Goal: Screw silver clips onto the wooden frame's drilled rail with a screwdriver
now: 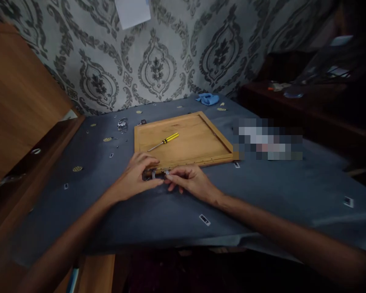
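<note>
A framed wooden panel (189, 136) lies flat on the cloth-covered surface, its front edge towards me. A screwdriver (171, 138) with a yellow and black handle rests on it. My left hand (142, 175) is at the panel's front left corner, fingers over the edge and thumb held apart below. Between that thumb and fingers a small metal fitting (153, 175) shows at the edge. Just right of it, my right hand (190, 181) pinches a small shiny metal piece (166, 173) against the front edge. Its exact kind is too small to make out.
Several small metal parts (122, 125) lie left of the panel. A blue cloth (208, 99) sits at the back by the patterned wall. A blurred-out patch (265, 140) covers something on the right. A wooden cabinet door (21, 97) stands at the left.
</note>
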The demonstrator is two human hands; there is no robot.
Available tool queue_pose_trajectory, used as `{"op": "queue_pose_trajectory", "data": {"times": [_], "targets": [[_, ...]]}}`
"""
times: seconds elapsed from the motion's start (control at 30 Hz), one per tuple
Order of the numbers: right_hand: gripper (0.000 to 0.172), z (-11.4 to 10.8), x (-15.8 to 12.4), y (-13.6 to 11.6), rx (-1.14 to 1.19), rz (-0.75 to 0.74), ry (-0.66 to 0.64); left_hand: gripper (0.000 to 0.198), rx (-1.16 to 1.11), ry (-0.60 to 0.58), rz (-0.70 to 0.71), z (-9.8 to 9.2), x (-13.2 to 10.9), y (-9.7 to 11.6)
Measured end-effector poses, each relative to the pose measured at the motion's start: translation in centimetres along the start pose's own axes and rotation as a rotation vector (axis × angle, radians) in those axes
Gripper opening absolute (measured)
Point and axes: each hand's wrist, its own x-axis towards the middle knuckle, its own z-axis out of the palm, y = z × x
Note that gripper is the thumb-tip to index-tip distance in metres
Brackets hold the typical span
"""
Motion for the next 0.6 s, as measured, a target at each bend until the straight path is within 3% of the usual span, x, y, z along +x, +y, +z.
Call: {"op": "queue_pose_trajectory", "data": {"times": [0.27,0.6], "targets": [[0.027,0.2,-0.3,-0.3,-0.078,-0.035,0.015,0.056,0.212,-0.202,0.033,0.1,1.0,1.3],[0.027,0.1,0.0,-0.5,-0.076,0.059,-0.078,0.052,0.189,-0.209,0.007,0.7,1.2,0.8]]}}
